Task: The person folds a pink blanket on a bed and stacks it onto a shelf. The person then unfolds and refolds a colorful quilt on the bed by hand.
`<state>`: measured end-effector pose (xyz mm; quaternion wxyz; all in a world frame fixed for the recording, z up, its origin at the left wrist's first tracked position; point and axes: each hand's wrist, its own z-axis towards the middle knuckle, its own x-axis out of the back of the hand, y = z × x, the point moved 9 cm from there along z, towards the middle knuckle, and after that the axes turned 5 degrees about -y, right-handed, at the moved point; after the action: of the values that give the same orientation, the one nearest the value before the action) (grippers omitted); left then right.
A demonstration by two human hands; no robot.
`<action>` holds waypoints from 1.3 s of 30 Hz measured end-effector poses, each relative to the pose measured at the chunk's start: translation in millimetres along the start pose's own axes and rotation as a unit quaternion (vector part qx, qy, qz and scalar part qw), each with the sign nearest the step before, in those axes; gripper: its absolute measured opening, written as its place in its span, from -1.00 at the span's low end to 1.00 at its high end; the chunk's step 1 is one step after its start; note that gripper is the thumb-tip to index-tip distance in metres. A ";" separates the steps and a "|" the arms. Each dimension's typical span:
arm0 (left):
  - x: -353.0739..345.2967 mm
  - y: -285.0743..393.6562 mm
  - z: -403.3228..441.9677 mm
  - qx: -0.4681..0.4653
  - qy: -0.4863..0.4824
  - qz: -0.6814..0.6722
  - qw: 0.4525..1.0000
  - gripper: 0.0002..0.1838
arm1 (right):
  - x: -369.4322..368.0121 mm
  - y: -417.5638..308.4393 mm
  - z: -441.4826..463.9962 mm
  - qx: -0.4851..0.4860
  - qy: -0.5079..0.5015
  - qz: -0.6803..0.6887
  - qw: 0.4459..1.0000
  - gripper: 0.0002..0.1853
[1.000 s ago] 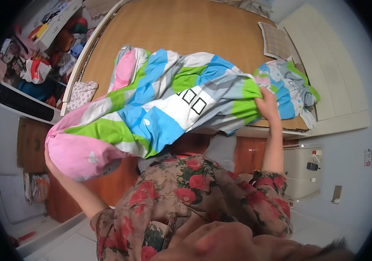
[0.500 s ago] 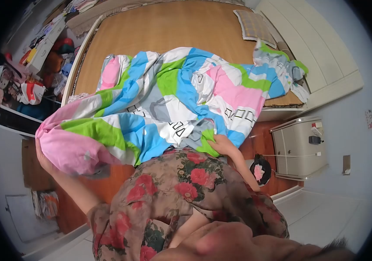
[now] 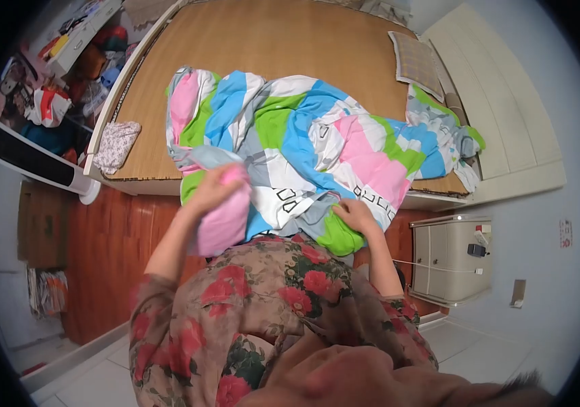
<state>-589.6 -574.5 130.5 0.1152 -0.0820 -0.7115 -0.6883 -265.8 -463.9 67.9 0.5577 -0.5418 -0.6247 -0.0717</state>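
Observation:
A large patchwork cloth [image 3: 290, 125] in pink, green, blue, white and grey lies crumpled over the near side of the bed [image 3: 269, 41], its front hanging over the edge against my body. My left hand [image 3: 215, 190] is closed on a pink part of the cloth, slightly blurred, left of my middle. On the right, my right hand [image 3: 356, 216] grips a green part near the bed's front edge. Between the hands hangs a white and grey stretch with black square outlines.
A checked pillow [image 3: 415, 64] lies by the headboard [image 3: 500, 102]. A small flowered cloth [image 3: 118, 146] sits at the bed's left corner. A cabinet [image 3: 449, 261] stands at right, a white tower-like object [image 3: 39, 163] at left, and cluttered shelves beyond.
My left hand has come inward from the far left with the pink part, bunching the cloth. My right hand first moved in from the right and now stays near my middle, still gripping.

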 end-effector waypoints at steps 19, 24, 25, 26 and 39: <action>-14.5 -131.1 59.3 0.131 0.096 0.200 0.966 -0.52 | 112.5 -100.7 447.0 0.056 0.097 -0.299 0.948 -0.06; -17.8 -137.0 78.1 0.133 0.064 0.190 0.971 -0.53 | 31.9 -31.4 462.4 0.003 -0.052 -0.312 0.949 -0.23; -19.1 -139.1 84.2 0.128 0.040 0.195 0.971 -0.53 | 13.9 -23.4 454.5 0.033 -0.006 -0.291 0.956 -0.36; -16.0 -147.2 88.9 0.128 0.038 0.193 0.972 -0.53 | -0.8 -21.5 437.0 0.062 0.041 -0.269 0.960 -0.48; 229.6 -166.8 218.0 0.017 0.372 0.303 0.877 -0.12 | -95.7 -15.9 180.2 0.046 0.003 -0.193 0.980 -0.63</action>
<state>-867.0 -372.9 28.2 0.5753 -0.0293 -0.5686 -0.5872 -409.4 -402.4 -64.2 0.5593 -0.3847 -0.7187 -0.1507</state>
